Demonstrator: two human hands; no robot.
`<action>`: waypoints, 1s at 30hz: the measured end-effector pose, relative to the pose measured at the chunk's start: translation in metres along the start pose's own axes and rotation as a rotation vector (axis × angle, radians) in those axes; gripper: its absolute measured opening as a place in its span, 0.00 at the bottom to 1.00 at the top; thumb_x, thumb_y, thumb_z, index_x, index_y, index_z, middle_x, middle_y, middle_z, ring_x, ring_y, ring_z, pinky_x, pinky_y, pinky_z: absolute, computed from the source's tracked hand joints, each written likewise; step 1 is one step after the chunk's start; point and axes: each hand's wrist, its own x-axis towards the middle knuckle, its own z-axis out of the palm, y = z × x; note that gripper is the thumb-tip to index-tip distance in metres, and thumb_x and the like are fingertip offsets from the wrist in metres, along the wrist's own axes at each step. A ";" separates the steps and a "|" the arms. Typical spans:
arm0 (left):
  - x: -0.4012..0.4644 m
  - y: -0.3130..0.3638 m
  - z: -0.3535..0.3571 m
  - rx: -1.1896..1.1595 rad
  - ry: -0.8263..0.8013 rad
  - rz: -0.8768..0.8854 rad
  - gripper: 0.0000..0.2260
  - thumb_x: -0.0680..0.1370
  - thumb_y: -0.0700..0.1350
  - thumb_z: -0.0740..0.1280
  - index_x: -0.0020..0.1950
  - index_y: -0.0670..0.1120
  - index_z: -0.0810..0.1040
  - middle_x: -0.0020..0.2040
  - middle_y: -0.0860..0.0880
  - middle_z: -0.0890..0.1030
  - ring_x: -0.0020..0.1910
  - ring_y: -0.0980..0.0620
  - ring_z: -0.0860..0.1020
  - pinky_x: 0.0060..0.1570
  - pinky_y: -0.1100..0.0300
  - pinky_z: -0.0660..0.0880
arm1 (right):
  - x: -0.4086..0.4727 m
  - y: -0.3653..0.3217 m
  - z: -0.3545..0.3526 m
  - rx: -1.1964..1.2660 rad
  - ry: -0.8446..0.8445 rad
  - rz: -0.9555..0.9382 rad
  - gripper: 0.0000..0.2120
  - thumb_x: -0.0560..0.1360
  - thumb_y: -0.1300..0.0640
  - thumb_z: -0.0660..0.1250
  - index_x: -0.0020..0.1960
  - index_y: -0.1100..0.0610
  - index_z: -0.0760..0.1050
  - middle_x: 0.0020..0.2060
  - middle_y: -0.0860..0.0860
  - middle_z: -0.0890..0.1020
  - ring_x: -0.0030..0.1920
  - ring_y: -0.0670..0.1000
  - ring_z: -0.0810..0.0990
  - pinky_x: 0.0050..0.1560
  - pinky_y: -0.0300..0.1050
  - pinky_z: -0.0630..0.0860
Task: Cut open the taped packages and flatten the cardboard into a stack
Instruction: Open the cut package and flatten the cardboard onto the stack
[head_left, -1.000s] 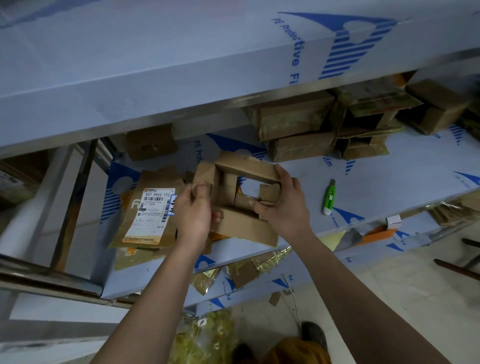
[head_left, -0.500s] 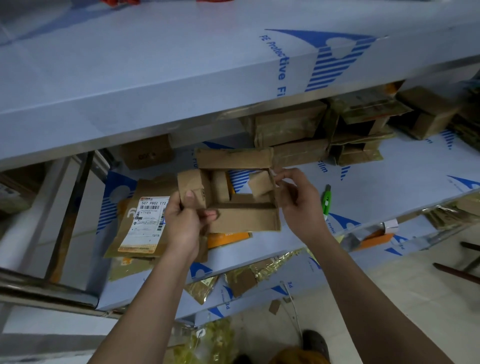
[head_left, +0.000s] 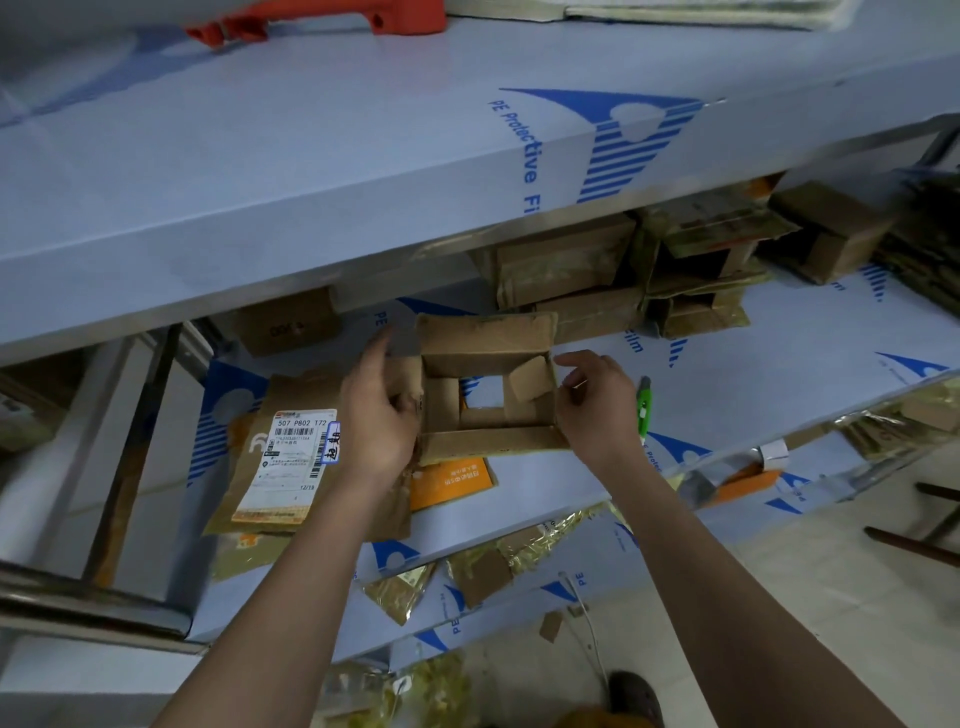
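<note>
the upper shelf (head_left: 363, 171) carries blue print reading "pe protective fi", the rest cut off at its edge, beside a striped blue logo. below it, the white shipping label (head_left: 291, 462) on a flattened brown package (head_left: 311, 384) reads "507 p802 t72" over a barcode, with "12/19" near its lower edge. the label's finer print is too small to read.

The opened box (head_left: 488, 395) is plain brown cardboard. The shelf (head_left: 779, 374) wears pale blue film printed with dark blue stripes and lettering. The cutter (head_left: 644, 408) is bright green, the booklet (head_left: 451, 480) orange, the label (head_left: 291, 462) white with black barcodes.
</note>
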 end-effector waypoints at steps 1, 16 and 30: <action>0.003 0.001 -0.002 -0.024 -0.026 -0.023 0.37 0.75 0.28 0.66 0.78 0.53 0.60 0.71 0.49 0.71 0.70 0.47 0.68 0.66 0.48 0.72 | 0.002 -0.001 0.000 -0.004 -0.035 0.020 0.17 0.74 0.67 0.67 0.62 0.57 0.77 0.46 0.52 0.76 0.40 0.46 0.73 0.41 0.33 0.70; 0.004 -0.004 -0.016 -0.016 -0.088 -0.059 0.34 0.75 0.29 0.68 0.77 0.52 0.63 0.59 0.55 0.74 0.56 0.52 0.75 0.36 0.77 0.71 | 0.010 -0.008 0.009 -0.067 -0.199 0.108 0.26 0.69 0.56 0.77 0.58 0.54 0.63 0.51 0.53 0.74 0.49 0.51 0.72 0.38 0.40 0.65; 0.000 0.002 -0.025 -0.032 -0.157 -0.131 0.34 0.74 0.30 0.69 0.75 0.53 0.66 0.56 0.53 0.75 0.57 0.50 0.76 0.54 0.57 0.77 | -0.010 0.011 -0.010 0.118 -0.148 -0.104 0.18 0.78 0.59 0.66 0.67 0.54 0.69 0.42 0.46 0.77 0.41 0.49 0.80 0.40 0.44 0.75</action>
